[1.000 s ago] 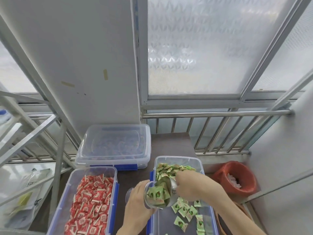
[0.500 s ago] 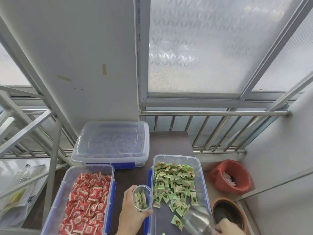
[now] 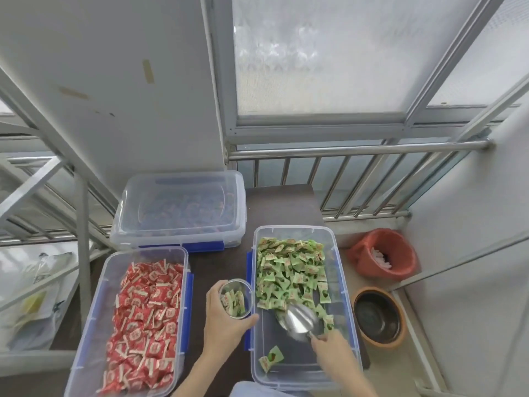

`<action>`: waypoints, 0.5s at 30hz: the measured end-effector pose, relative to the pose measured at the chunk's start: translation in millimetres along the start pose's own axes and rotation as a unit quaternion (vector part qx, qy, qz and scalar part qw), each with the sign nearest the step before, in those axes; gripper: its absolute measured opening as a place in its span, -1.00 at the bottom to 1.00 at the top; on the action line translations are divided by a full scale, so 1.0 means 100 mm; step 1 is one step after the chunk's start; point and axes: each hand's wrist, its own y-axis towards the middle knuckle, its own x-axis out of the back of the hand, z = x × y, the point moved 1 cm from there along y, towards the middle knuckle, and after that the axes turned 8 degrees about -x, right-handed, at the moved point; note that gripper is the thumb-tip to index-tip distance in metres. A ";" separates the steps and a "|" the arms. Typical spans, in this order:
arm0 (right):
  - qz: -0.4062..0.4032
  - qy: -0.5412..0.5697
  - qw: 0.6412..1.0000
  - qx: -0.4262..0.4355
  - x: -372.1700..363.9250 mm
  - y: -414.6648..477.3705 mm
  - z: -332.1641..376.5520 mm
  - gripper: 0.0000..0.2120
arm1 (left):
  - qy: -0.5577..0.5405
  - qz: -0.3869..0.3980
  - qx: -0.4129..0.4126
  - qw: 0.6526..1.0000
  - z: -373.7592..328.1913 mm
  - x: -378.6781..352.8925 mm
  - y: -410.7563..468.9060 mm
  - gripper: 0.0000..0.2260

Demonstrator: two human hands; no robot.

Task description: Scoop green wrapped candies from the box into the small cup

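Now that the scoop (image 3: 297, 320) is emptied, right hand (image 3: 329, 343) grips it, digging candies (image 3: 289, 272); left hand (image 3: 226, 319) holds the part-filled cup (image 3: 236, 299).

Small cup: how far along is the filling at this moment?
Done: the small cup, held by the left hand, already holds some green candies. In hand: the right hand has the metal scoop down in the box, empty, at the pile's near edge. Left: load it and tip into the cup.
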 end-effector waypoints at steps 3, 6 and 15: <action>-0.020 0.045 0.998 0.027 -0.15 0.19 0.13 -0.63 | 0.004 -0.001 0.010 1.000 0.06 -0.02 -0.06 -0.16; -0.030 0.091 0.995 0.029 -0.21 0.38 0.36 -0.67 | 0.007 -0.002 0.018 1.000 0.07 -0.04 -0.11 -0.17; 0.046 0.234 0.971 -0.030 -0.50 0.86 0.47 -0.75 | 0.021 -0.010 0.038 0.999 0.02 -0.01 -0.10 -0.20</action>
